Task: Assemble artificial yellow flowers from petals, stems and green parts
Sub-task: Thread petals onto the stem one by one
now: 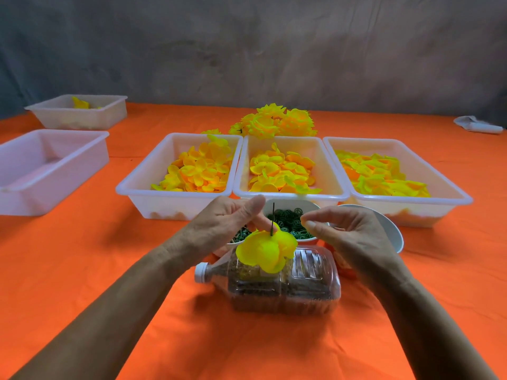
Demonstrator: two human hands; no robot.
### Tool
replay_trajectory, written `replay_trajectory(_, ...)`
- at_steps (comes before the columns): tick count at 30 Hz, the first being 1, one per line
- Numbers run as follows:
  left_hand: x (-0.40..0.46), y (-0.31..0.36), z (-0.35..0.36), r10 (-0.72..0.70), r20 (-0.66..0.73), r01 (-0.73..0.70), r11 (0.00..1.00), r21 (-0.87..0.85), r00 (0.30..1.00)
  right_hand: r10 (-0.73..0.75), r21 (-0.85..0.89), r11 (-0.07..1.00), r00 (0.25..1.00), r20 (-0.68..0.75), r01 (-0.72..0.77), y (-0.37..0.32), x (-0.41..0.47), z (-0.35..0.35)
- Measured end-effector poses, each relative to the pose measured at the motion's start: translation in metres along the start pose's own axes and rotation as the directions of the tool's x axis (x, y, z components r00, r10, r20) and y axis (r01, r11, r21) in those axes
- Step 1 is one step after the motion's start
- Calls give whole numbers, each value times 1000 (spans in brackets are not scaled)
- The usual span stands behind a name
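My left hand [230, 223] pinches a thin dark stem [272, 219] with a yellow petal layer [267, 249] threaded on it, held above the clear plastic bottle [277, 286] lying on the orange tablecloth [137, 270]. My right hand [345, 231] hovers just beside it, thumb and forefinger nearly closed; I cannot tell whether they hold a small green part. The petal looks featherlight, soft and floppy, so I judge it creases easily. The stem seems stiff but slim and slippery; I would grip it low, close under the petal. More petals fill 3 white trays [175, 194] behind a bowl of green rings [290, 224].
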State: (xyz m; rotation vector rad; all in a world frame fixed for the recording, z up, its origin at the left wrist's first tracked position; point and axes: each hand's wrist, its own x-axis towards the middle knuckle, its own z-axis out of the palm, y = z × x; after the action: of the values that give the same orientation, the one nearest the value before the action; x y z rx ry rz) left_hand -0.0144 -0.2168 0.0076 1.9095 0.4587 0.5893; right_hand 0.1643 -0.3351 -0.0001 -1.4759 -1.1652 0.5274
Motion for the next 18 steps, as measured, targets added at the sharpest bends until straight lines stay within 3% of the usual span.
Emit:
replay_trajectory(5, 4, -8, 8, 74, -111, -72, 997, 23, 991, 0, 19, 1000, 1000, 2, 0, 5, 2, -1)
replay_trajectory(18, 3, -16, 12, 116, -151, -116, 993, 10, 982, 1, 16, 1000, 1000, 26, -1, 11, 2, -4)
